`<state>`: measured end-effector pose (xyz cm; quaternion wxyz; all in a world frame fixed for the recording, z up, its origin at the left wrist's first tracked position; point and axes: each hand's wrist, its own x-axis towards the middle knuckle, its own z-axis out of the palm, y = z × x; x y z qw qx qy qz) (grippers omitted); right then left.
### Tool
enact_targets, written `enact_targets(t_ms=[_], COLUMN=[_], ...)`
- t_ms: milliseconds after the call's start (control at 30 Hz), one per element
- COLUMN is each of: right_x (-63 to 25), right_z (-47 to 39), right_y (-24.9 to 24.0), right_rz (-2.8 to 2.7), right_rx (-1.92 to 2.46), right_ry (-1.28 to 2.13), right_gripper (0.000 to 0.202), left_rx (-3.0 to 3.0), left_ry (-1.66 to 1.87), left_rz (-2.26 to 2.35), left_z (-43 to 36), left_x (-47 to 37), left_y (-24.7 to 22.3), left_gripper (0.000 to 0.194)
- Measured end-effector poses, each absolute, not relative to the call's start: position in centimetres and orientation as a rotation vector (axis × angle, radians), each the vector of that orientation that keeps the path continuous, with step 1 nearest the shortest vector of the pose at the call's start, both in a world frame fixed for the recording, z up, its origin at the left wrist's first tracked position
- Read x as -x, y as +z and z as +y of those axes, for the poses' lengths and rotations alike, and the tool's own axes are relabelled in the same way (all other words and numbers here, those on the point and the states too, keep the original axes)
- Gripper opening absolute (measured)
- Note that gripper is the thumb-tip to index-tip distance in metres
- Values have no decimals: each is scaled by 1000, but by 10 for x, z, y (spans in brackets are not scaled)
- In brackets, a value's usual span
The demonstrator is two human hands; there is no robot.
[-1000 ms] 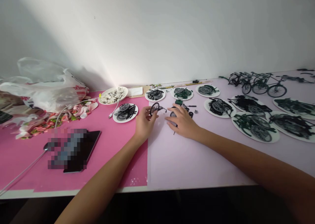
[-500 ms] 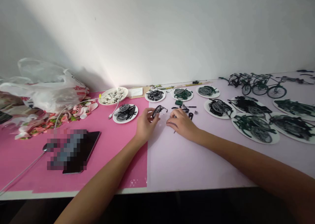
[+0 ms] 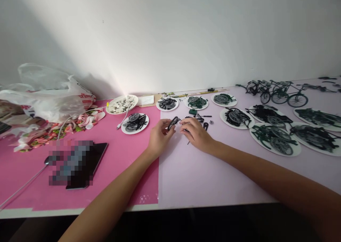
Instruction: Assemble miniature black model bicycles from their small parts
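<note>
My left hand point(image 3: 161, 137) pinches a small dark toy bicycle wheel point(image 3: 173, 123) between thumb and fingers, tilted nearly edge-on, with a small part at its hub side. Close to its right, my right hand point(image 3: 196, 132) is closed, its fingertips almost at the wheel. What the right fingers hold is hidden, though the end of a thin dark rod point(image 3: 188, 142) shows below them. Just beyond that hand are a dark green block point(image 3: 193, 111), a black slotted piece point(image 3: 205, 126) and a small grey piece point(image 3: 211, 122).
White plates of bike parts stand around, including one on the left point(image 3: 146, 125) and one at right point(image 3: 295, 152). Assembled toy bicycles point(image 3: 297, 99) stand at the back right. Left are a tablet point(image 3: 92, 167), a plastic bag point(image 3: 58, 102) and a bowl of pale pieces point(image 3: 108, 110).
The wheel in my left hand has turned more edge-on and shifted slightly right. My right fingertips have come nearer to it. The whole view has shifted slightly.
</note>
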<state>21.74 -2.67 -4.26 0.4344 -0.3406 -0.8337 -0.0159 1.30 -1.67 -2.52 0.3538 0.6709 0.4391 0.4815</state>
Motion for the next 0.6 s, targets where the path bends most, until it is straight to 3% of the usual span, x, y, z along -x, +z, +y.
enact_targets(t_ms=[600], right_x=[-221], right_z=[-27], right_y=[-38], right_rz=[-1967], right_rx=[710], right_ry=[-51], right_gripper=[10], left_rx=[-2095], left_ry=[1130], left_rz=[1102], left_z=[-26], left_x=[-15], left_y=[-19], left_gripper=[26])
